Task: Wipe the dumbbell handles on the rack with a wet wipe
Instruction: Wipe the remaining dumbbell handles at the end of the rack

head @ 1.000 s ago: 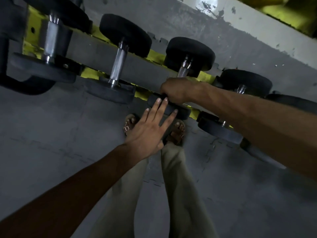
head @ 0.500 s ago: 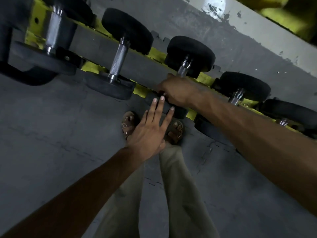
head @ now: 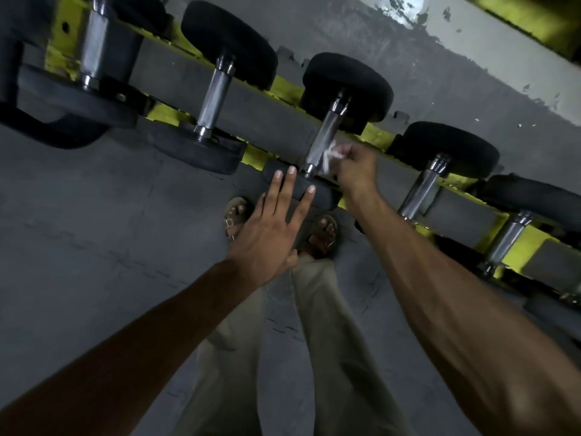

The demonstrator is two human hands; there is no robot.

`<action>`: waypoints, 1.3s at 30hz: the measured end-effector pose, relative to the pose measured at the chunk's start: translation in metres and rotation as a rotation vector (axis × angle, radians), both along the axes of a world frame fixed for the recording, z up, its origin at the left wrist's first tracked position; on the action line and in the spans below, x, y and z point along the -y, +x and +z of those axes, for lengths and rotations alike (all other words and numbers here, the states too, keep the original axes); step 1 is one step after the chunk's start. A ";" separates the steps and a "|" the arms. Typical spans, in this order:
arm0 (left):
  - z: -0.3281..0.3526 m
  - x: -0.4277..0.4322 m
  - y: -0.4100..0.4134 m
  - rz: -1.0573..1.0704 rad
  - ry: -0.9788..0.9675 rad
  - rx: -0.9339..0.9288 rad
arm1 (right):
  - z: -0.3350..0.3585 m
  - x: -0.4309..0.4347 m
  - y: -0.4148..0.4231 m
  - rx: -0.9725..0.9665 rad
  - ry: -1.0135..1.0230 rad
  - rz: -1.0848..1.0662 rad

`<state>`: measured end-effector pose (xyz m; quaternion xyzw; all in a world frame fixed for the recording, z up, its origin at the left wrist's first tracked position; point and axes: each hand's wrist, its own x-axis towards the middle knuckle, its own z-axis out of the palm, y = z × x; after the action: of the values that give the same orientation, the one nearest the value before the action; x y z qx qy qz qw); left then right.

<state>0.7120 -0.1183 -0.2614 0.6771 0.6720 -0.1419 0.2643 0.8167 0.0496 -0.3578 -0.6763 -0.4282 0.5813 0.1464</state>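
right hand grip: the right hand pinches a wet wipe in its curled fingers.
wet wipe: white and crumpled, with loose ends, just beside the right side of the middle handle; whether it touches the steel cannot be told.
left hand: the left hand is spread flat, and its straight fingertips rest on the near head of that same dumbbell.
hidden: part of the wipe is buried in the right fingers; the left thumb is mostly tucked under the palm; the leftmost dumbbell is cut off by the frame's top and left edges; the near heads at the far right are lost in the dim light.
count: five handles in a row on the rack, two hands, one wipe, two sandals.
materials: the handles are bright metal cylinders, the middle one finely knurled; the heads are round, black and matt like rubber; the rack has flat grey rails on yellow painted frame parts.
around: a grey floor with jigsaw seams, beige trousers, and a pale wall with flaked paint behind the rack.
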 end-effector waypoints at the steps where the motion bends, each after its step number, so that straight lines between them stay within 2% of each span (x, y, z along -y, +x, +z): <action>1: 0.001 0.000 0.002 0.001 -0.001 -0.010 | -0.002 0.008 0.003 -0.033 -0.104 -0.021; 3: -0.001 0.000 0.005 0.008 0.002 -0.025 | -0.005 0.011 0.006 -0.077 -0.244 -0.028; 6: -0.005 0.002 0.009 0.026 0.009 -0.028 | -0.007 -0.014 -0.001 -0.248 -0.353 -0.074; 8: -0.008 0.002 0.010 0.031 0.016 -0.021 | -0.008 -0.040 -0.015 -0.332 -0.399 -0.202; 11: -0.011 0.003 0.011 0.045 0.020 -0.008 | -0.012 -0.067 -0.031 -0.565 -0.535 -0.504; 13: -0.013 0.003 0.010 0.034 0.012 -0.006 | -0.016 -0.071 -0.032 -0.603 -0.570 -0.578; 16: -0.011 0.003 0.007 0.026 0.010 -0.001 | -0.008 -0.063 -0.033 -0.567 -0.497 -0.551; 18: -0.010 0.002 0.005 0.016 0.008 0.000 | -0.001 -0.051 -0.036 -0.492 -0.388 -0.630; 22: -0.011 0.002 0.003 -0.002 -0.003 0.007 | 0.001 -0.034 -0.047 -0.335 -0.072 -0.776; 25: -0.012 0.002 0.000 -0.026 -0.008 0.003 | 0.001 -0.028 -0.051 0.105 0.278 -0.519; 28: -0.011 0.002 -0.002 -0.033 -0.009 0.015 | 0.012 -0.011 -0.048 0.394 0.652 -0.009; 32: -0.009 0.000 -0.006 -0.061 -0.012 0.025 | 0.007 -0.005 -0.024 0.402 0.842 0.601; 34: -0.009 0.001 -0.009 -0.077 -0.012 0.030 | 0.002 -0.014 -0.013 0.541 0.977 0.886; 37: -0.011 0.003 -0.014 -0.113 0.002 0.035 | 0.003 -0.029 -0.010 0.691 1.036 1.147; 39: -0.011 0.003 -0.017 -0.127 0.008 0.042 | 0.014 -0.031 -0.019 0.683 1.001 1.299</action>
<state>0.6947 -0.1211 -0.2728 0.7224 0.6225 -0.1415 0.2659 0.7977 0.0807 -0.3434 -0.2930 -0.9517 0.0608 -0.0693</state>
